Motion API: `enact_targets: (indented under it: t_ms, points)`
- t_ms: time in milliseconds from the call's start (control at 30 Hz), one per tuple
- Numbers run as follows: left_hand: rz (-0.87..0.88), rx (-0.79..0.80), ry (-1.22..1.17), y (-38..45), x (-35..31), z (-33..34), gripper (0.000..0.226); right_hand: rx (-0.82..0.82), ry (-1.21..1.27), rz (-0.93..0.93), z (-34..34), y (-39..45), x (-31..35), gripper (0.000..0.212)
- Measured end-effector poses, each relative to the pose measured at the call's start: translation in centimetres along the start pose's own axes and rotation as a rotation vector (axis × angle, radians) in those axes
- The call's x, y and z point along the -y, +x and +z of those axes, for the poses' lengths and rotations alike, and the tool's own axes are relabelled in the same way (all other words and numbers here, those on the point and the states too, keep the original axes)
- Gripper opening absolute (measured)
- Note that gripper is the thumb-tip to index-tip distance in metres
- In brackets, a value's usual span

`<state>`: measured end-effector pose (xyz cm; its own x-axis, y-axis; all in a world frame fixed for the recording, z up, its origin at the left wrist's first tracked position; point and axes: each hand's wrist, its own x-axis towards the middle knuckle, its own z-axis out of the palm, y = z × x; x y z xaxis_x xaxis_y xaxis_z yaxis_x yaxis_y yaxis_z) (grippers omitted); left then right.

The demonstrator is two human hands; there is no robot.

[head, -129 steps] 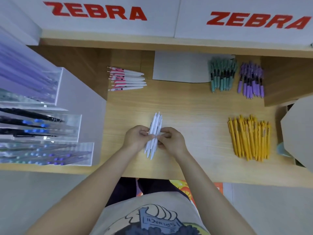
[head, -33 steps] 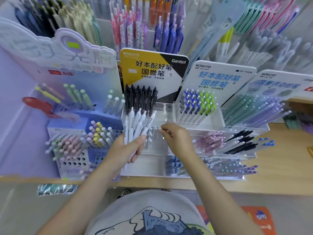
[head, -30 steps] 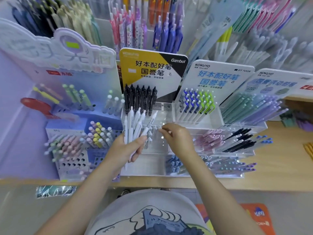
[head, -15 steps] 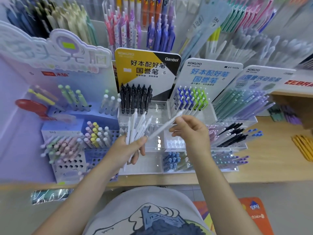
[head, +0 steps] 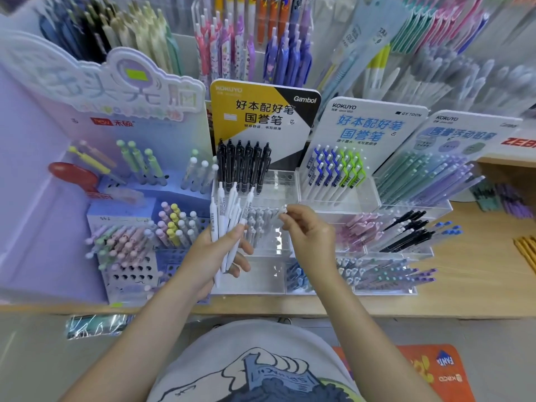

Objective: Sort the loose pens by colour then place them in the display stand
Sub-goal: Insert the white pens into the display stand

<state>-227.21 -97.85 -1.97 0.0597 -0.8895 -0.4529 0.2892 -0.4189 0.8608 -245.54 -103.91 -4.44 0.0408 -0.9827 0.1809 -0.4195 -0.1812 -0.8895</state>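
Left hand (head: 216,256) grips white pens (head: 229,216); right hand (head: 307,233) seemingly pinches one

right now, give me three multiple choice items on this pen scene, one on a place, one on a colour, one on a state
1. Where is the row of black pens?
A. in front of the yellow and black Gambol sign
B. flat on the floor
C. in the right hand

2. What colour is the pen bundle in the left hand?
A. orange
B. white
C. black

3. What is the right hand doing?
A. lying flat and open
B. pinching one white pen at its top
C. gripping the sign

Answers: 1 A, they stand upright below that sign. 2 B, the barrels are white. 3 B, the fingertips close on a white pen end.
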Motion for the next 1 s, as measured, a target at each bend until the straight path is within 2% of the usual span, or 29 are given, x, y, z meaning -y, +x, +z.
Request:
enact_targets:
  t_ms: [133, 267, 533, 567, 633, 700, 767, 867, 1000]
  points:
    - [0.011, -0.002, 0.024, 0.1, 0.3, -0.4, 0.024, 0.048, -0.137, -0.067, 0.5, 0.1, -0.8, 0.009]
    - [0.02, 0.024, 0.039, 0.0, 0.1, -0.4, 0.017, 0.115, -0.228, -0.052, 1.6, 0.1, -1.5, 0.012]
    - [0.023, 0.033, 0.042, 0.0, 0.0, -0.3, 0.018, 0.15, -0.321, -0.033, 1.3, 0.4, -1.0, 0.013]
    - [0.026, 0.037, 0.038, 0.0, 0.0, -0.2, 0.019, 0.138, -0.287, 0.001, 0.7, 0.5, -0.5, 0.01]
    - [0.035, 0.049, 0.039, 0.1, -0.1, -0.1, 0.019, 0.119, -0.038, 0.137, -0.7, 0.5, 1.2, 0.007]
    - [0.037, 0.076, 0.05, 0.2, 0.0, 0.3, 0.02, 0.2, 0.305, 0.279, -1.9, 0.5, 3.2, 0.013]
    - [0.031, 0.129, 0.069, 0.2, -0.1, 0.8, 0.022, 0.321, 0.496, 0.336, -2.6, 0.4, 4.2, 0.019]
    - [0.01, 0.197, 0.107, 0.3, -0.1, 1.4, 0.025, 0.352, 0.575, 0.35, -2.8, 0.4, 4.4, 0.018]
    - [0.007, 0.165, 0.147, 0.5, 0.0, 1.3, 0.022, 0.15, 0.606, 0.372, -3.8, 0.4, 4.2, 0.009]
